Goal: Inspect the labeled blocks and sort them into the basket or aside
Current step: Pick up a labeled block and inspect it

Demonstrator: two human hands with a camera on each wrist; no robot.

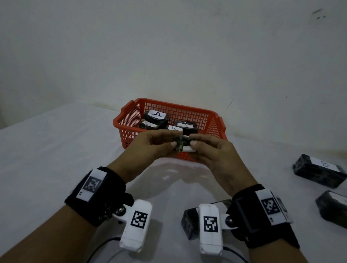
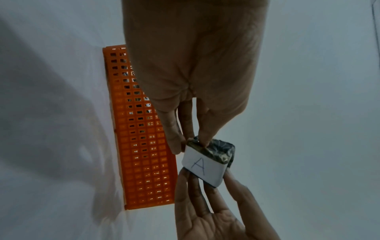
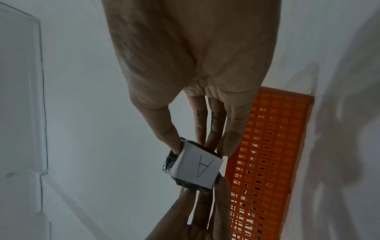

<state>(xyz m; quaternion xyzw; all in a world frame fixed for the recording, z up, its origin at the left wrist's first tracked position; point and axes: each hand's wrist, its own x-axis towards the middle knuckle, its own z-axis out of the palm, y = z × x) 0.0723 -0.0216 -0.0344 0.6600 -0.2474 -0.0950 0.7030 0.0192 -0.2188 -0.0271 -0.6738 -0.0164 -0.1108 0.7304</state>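
Observation:
A small dark block [image 1: 181, 144] with a white paper label is held up in front of the red basket [image 1: 126, 116]. My left hand [image 1: 157, 144] pinches its left end and my right hand [image 1: 208, 148] pinches its right end. Both wrist views show the label side of the block [image 2: 205, 165] [image 3: 197, 167] marked "A", facing down towards the table. Inside the basket lie several dark blocks: one labelled A [image 1: 156, 116], another A [image 1: 186, 126], and one B [image 1: 174, 128].
On the white table at the right lie a dark labelled block [image 1: 320, 171] and a second one [image 1: 336, 208]. Another dark block [image 1: 190, 221] sits near my right wrist, partly hidden by the wrist camera. A white wall stands behind the basket.

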